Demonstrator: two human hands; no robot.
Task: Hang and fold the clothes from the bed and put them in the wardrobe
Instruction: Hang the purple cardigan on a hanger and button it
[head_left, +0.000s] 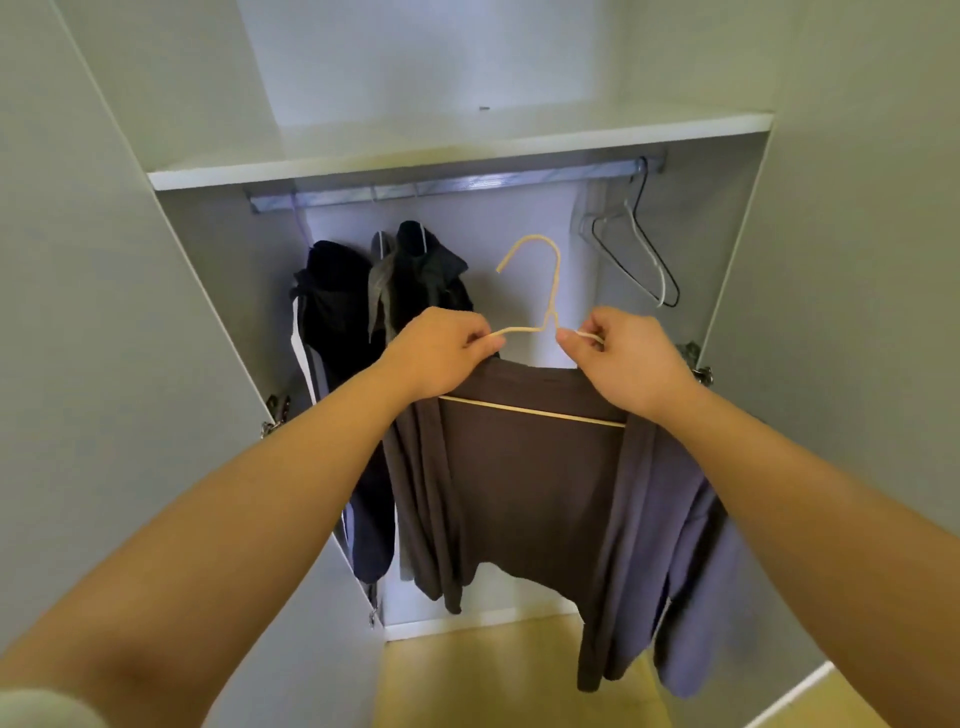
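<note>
Step in hand: hanging, at the open wardrobe.

Hands: apart, both raised. My left hand pinches the left shoulder arm of the cream hanger, and my right hand pinches the right arm.

Task thing: the brown garment is draped over the hanger's lower bar and hangs free below it. I cannot tell if the grey-purple cloth to its right belongs to the same piece.

The hook points up, below the rail, and is not yet on it. The rail carries dark clothes at left and empty hangers at far right, with a gap between.

Judgement: the next move calls for lifting the hook over the rail in that gap. The hanger must be kept level so the garment does not slide off.
</note>
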